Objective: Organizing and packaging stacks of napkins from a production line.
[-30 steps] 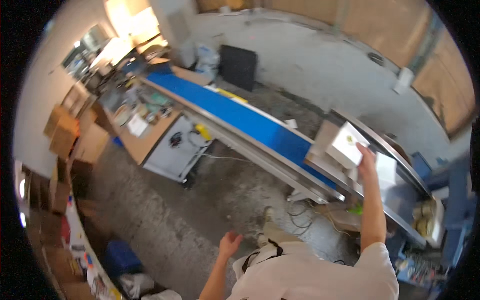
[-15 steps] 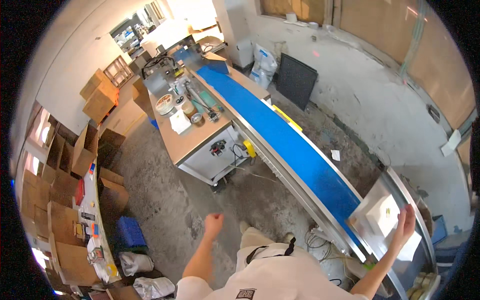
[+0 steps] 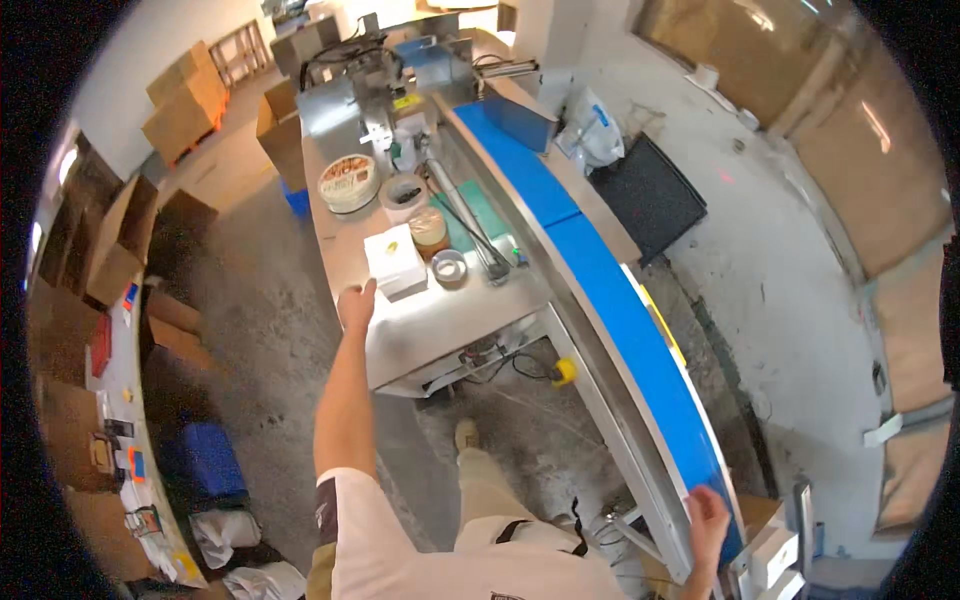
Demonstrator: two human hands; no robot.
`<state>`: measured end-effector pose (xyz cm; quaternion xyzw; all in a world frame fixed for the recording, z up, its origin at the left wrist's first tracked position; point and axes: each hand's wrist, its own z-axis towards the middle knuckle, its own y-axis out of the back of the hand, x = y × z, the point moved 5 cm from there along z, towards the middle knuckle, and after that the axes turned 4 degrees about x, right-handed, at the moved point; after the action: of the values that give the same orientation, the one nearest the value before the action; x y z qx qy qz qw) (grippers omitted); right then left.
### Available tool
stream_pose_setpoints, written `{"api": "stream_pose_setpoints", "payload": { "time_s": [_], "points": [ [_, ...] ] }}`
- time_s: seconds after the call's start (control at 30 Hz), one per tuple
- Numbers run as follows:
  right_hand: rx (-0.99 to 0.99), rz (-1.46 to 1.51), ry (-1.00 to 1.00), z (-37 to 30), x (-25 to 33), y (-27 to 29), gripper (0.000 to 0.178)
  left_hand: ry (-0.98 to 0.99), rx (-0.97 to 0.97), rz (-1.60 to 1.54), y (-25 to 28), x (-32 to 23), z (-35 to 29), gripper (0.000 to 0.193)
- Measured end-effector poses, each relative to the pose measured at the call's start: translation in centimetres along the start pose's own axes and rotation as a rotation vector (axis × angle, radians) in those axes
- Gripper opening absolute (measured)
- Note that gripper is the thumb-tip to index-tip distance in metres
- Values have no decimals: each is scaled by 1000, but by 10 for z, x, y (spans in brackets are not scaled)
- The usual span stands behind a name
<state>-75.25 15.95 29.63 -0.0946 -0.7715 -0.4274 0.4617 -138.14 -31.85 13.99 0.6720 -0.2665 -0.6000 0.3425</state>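
My left hand (image 3: 356, 306) is stretched forward to the near left edge of the worktable (image 3: 440, 335). Its fingers are curled in, and nothing shows in them. Just beyond it a small stack of white boxes or cards (image 3: 396, 260) rests on the tabletop; whether my thumb touches it I cannot tell. Low on the right, my right hand (image 3: 707, 512) hangs over the near end of the blue conveyor belt (image 3: 600, 290). Its fingers are bent and blurred, and I see no object in them. White boxes (image 3: 775, 557) sit beyond it at the belt's end.
A round white tub (image 3: 349, 184), tape rolls (image 3: 404, 194) and a metal bar (image 3: 462, 210) lie on the worktable. A blue crate (image 3: 212, 460) and cardboard boxes (image 3: 180, 335) stand to the left. A black panel (image 3: 650, 195) leans beyond the belt.
I have moved closer to the worktable. My left hand has gone forward to its edge near the white stack. My right hand has left the white box at the belt's end.
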Motion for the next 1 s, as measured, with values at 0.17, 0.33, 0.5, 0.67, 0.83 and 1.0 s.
{"api": "stream_pose_setpoints", "payload": {
  "time_s": [0.17,0.33,0.5,0.67,0.83,1.0],
  "points": [
    [270,-238,46,31,81,-111,30,192,156,-27,-34,31,93,63],
    [333,-249,13,58,124,-159,32,193,70,-72,-33,0,90,39],
    [422,-294,66,90,140,-194,35,216,53,-144,-26,5,96,33],
    [469,-325,138,109,137,-216,33,207,66,-310,-32,29,106,34],
    [510,-283,120,114,125,-226,33,254,25,-560,-28,39,110,39],
    [553,-257,84,113,131,-229,35,450,200,-879,-14,44,106,48]
  ]
}}
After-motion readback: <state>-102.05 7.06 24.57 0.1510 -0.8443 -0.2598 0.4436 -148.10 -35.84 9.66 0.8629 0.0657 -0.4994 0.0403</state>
